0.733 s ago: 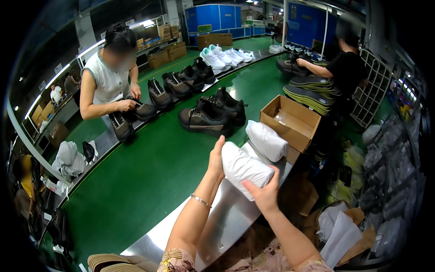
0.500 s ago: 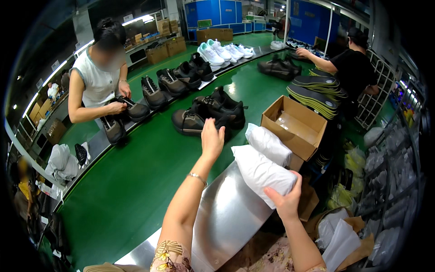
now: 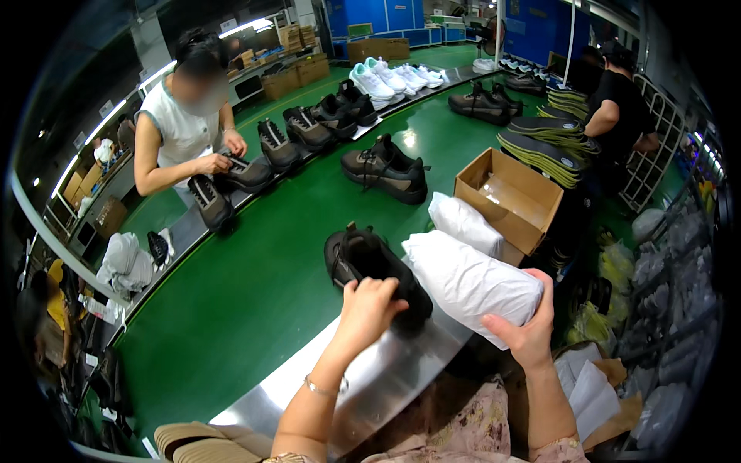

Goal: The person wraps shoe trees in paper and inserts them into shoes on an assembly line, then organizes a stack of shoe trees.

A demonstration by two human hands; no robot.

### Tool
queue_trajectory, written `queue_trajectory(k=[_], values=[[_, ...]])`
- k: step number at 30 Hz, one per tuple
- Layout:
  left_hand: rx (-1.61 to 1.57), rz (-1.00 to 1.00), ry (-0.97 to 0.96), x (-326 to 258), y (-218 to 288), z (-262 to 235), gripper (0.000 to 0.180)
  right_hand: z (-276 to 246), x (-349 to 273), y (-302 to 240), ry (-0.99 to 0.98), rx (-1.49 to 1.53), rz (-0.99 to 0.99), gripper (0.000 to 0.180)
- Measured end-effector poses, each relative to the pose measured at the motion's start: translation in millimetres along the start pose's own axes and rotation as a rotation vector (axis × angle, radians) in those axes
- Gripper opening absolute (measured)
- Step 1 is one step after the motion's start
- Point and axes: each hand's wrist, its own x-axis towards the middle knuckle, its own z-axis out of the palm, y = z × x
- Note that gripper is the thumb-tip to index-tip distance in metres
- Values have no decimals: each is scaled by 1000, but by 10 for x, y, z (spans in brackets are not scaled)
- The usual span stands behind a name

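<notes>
**Shoe gripped, paper bundle ready**

The left hand (image 3: pixel 370 302) clamps a dark sneaker (image 3: pixel 376 270) at the green conveyor belt's (image 3: pixel 255 285) near edge, beside its steel lip (image 3: pixel 386 378). The right hand (image 3: pixel 525 328) cradles a white tissue-paper bundle (image 3: pixel 467 282) off that edge. Stuffing or wrapping looks next (a judgement); open belt lies leftward, an open cardboard box (image 3: pixel 509 202) crowds the right.

Green conveyor belt (image 3: pixel 255 293) with dark shoes (image 3: pixel 386 168), white wrapped bundle (image 3: pixel 463 222), open cardboard box (image 3: pixel 509 199).
</notes>
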Motion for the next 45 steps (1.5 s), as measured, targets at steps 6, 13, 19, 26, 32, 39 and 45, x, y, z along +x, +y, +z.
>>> queue_trajectory(k=[6,13,19,26,32,39,45], values=[[155,-49,-164,-1263,872,-158,35,-150,-398,-612,-217,-181,-106,70],[80,-112,660,-1030,360,-350,46,-120,-781,-1050,-411,-363,-86,65],[-320,-309,322,-852,-55,-165,25,699,-711,-836,-583,-750,-340,55],[-449,-365,342,-866,-8,-190,25,1326,-736,-252,-330,-954,-657,56],[-359,-373,333,-864,-69,-168,23,1365,-783,-332,-567,-1055,-432,41],[-484,-338,381,-808,-11,-100,25,1490,-615,-39,-600,-805,-236,31],[-386,-346,439,-833,35,-28,18,1652,-474,191,-785,-663,-147,24]])
